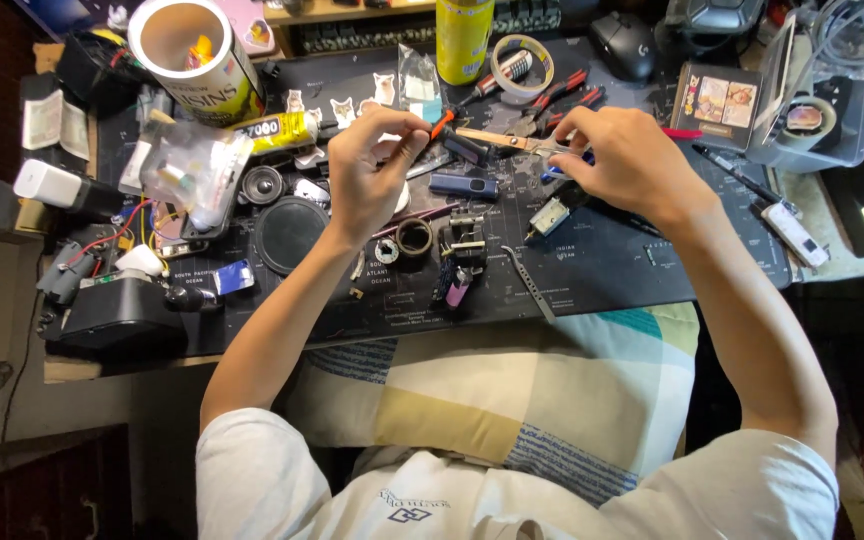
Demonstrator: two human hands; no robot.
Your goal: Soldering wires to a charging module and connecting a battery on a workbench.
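My left hand (370, 172) is raised over the dark desk mat (612, 270), thumb and forefinger pinched on something too small to identify. My right hand (624, 158) grips slim metal tweezers (500, 140) whose tips point left toward the left fingertips. An orange-tipped black tool (457, 138) lies just under those tips. Below the hands lie a blue stick-shaped device (463, 186) and a small silver box-shaped part (550, 215).
Left of the hands are a round black speaker disc (289, 234), a yellow glue tube (277, 129), a cardboard tube (192, 55) and tangled wires. Behind are a tape roll (522, 66), a yellow can (464, 38), red-handled pliers (564, 95) and a mouse (624, 45). A checked pillow (512, 390) covers my lap.
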